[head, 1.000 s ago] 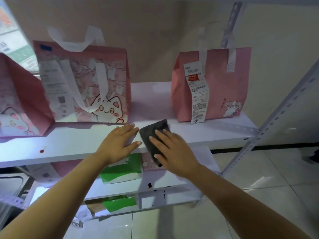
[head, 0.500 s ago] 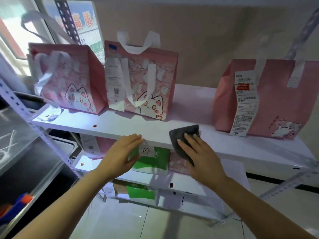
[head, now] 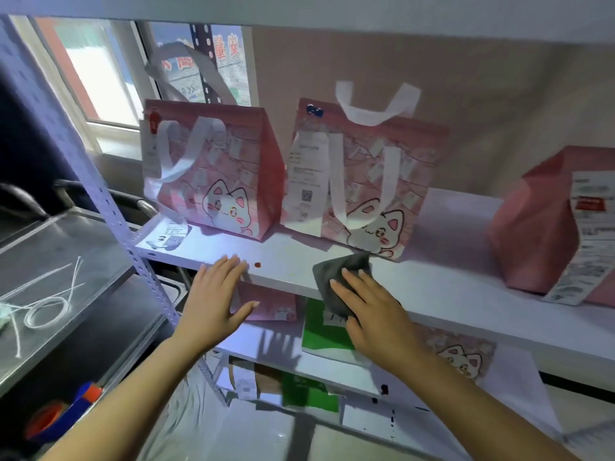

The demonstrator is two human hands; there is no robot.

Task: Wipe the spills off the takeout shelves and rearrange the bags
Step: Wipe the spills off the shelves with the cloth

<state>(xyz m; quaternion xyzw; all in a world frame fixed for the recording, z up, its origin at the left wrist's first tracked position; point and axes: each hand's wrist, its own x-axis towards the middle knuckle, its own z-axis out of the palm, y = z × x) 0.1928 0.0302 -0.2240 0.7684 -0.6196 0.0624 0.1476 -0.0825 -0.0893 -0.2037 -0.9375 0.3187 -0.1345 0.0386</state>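
Observation:
On the white shelf [head: 432, 287] stand three pink takeout bags: a cat-print bag at left [head: 213, 174], a second cat-print bag in the middle [head: 359, 181], and a plain pink bag with a receipt at right [head: 545, 227]. A small red spill spot [head: 257, 265] lies near the shelf's front edge. My right hand [head: 372, 311] presses a dark grey cloth [head: 336, 277] flat on the shelf edge, right of the spot. Spread flat, my left hand [head: 216, 294] has its fingertips on the shelf edge, just left of the spot.
Lower shelves [head: 273, 347] hold green and pink bags and show dark red spots [head: 384, 389]. A perforated metal upright [head: 109, 207] stands at left. Beside it is a steel counter [head: 66, 267] with white cable ties. A shelf board runs overhead.
The view has swung left along the shelf. Both hands have slid left along the front edge, the right hand carrying the cloth toward the red spot.

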